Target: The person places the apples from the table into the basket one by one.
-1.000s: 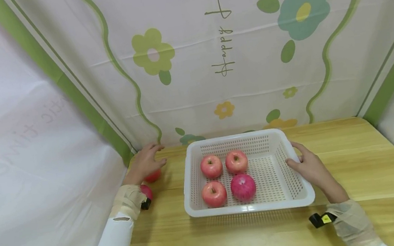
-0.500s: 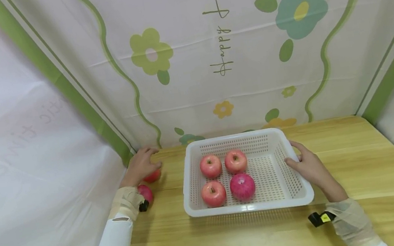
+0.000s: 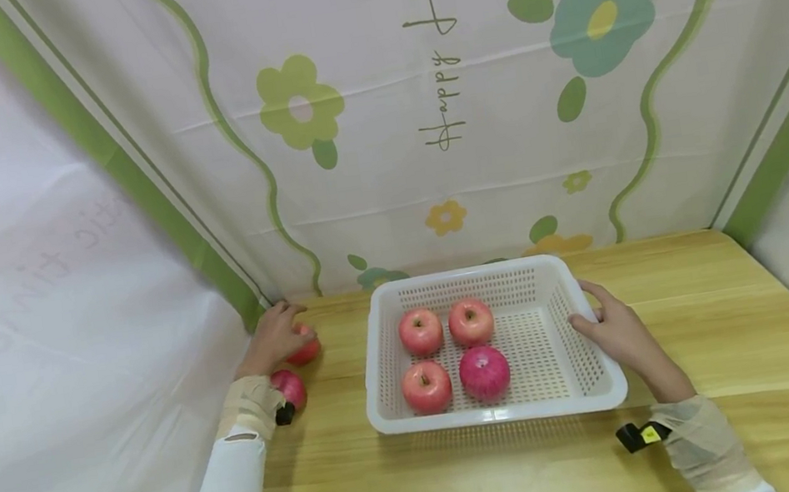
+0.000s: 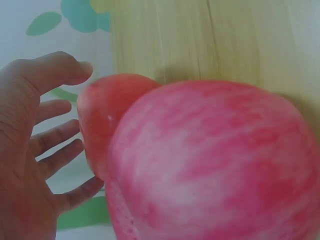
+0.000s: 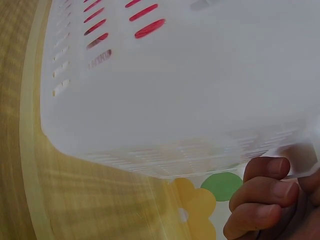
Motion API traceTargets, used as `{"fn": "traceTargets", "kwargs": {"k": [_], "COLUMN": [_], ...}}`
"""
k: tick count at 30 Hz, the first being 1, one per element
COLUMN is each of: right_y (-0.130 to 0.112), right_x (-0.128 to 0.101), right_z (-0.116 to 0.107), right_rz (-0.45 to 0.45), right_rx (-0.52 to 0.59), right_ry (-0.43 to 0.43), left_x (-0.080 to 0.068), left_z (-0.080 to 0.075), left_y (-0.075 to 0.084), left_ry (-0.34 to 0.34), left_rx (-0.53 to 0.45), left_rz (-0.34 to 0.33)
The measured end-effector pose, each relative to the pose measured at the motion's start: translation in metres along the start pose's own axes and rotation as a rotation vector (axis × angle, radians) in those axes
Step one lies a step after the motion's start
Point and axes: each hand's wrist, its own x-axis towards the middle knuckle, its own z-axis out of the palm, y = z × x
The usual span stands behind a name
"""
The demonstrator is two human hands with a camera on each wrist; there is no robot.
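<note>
At the table's back left corner, my left hand [image 3: 277, 338] reaches over a red, apple-like fruit [image 3: 305, 347]. In the left wrist view its fingers [image 4: 55, 137] are spread and loosely bent, with the thumb apart from the fruit. A streaked magenta-pink round fruit [image 3: 289, 389] lies beside that wrist and fills much of the left wrist view. My right hand [image 3: 619, 332] grips the right rim of a white perforated plastic basket [image 3: 497, 415], thumb over the rim and fingers curled beneath. Inside the basket are three pinkish-red apples [image 3: 427, 387] and one magenta round fruit [image 3: 485, 373].
The basket stands mid-table on a wood-grain tabletop [image 3: 504, 483]. A white curtain with printed flowers [image 3: 382, 155] rises along the table's back edge, and white cloth [image 3: 67, 393] hangs at the left, close to my left arm.
My left hand has drawn slightly left and lowered around the far side of the red fruit, uncovering more of it. The right hand keeps its grip on the basket.
</note>
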Motion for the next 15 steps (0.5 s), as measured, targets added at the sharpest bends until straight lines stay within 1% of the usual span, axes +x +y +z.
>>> {"fn": "traceTargets", "kwargs": {"k": [3, 10, 12, 15], "right_y": [-0.0015, -0.0013, -0.0007, 0.0000], "right_x": [-0.0012, -0.0010, -0.0007, -0.0006], "right_z": [-0.0001, -0.0003, -0.0003, 0.0001], "right_rz": [0.009, 0.011, 0.007, 0.007], "right_rx": [0.000, 0.005, 0.006, 0.005], "right_ry": [-0.003, -0.002, -0.001, 0.001], "left_x": [-0.0028, -0.0067, -0.0074, -0.0089], "left_z": [0.0010, 0.0043, 0.0056, 0.0071], "left_y": [-0.0031, -0.0056, -0.0064, -0.0077], "left_ry": [-0.008, 0.000, -0.016, -0.059], "left_rx": [-0.023, -0.044, -0.052, -0.066], "left_rz": [-0.014, -0.026, -0.036, -0.057]}}
